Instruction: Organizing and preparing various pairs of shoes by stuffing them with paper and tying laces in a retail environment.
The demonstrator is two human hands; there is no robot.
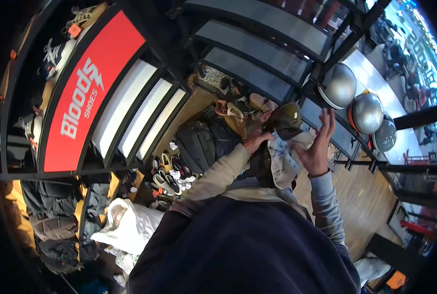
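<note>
- In the head view, we see both of our hands raised in front of the body, around a pale cloth [282, 164] with a bluish pattern.
- Our left hand [255, 143] is at the cloth's upper left edge, its fingers narrow and pinching it.
- Our right hand [316, 152] is on the other side, its fingers wide and pointing up, the thumb near the cloth; we cannot tell whether the thumb touches it.
- A dark olive cap [286, 117] shows just beyond the cloth, between our hands; we cannot tell what supports it.
- Farther right, three helmets [337, 86] in silver and grey sit in a row beside the dark shelves [248, 71].
- To the left of our left hand lie a dark bag [194, 144] and, nearer us, a cluster of shoes [165, 183].
- A white plastic bag [130, 228] bulges at lower left, below a big red sign [93, 90].
- Wooden floor [360, 196] shows to the right of our right forearm.
</note>
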